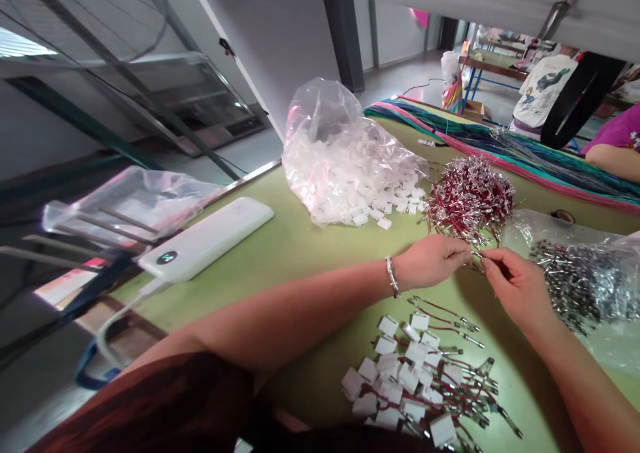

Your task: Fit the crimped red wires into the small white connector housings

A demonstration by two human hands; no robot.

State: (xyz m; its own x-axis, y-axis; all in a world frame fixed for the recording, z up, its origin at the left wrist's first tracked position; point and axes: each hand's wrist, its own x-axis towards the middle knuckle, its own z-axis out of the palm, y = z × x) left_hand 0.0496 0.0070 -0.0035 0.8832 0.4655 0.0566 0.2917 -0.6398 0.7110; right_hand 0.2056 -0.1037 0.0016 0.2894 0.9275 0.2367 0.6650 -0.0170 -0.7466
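My left hand point(437, 261), with a silver bracelet on its wrist, reaches across from the left with its fingers pinched together. Opposite it, my right hand point(523, 289) pinches thumb against forefinger. Between the two sets of fingertips is a short wire lead with a metal end point(479, 255), mostly hidden by the fingers. Just behind the hands rises a pile of red wire leads with metal terminals point(470, 196). Nearer my body lies a heap of white plastic connectors point(400, 373) with red leads attached. A few loose leads point(445, 316) lie just above that heap.
A clear bag of white connectors point(345, 159) spills onto the green tabletop point(295, 259). At right lies a clear bag of metal parts point(585, 279). Long coloured wires point(540, 159) run along the back. A white power bank point(210, 239) with a cable sits left. Another person's arm point(615, 146) shows at right.
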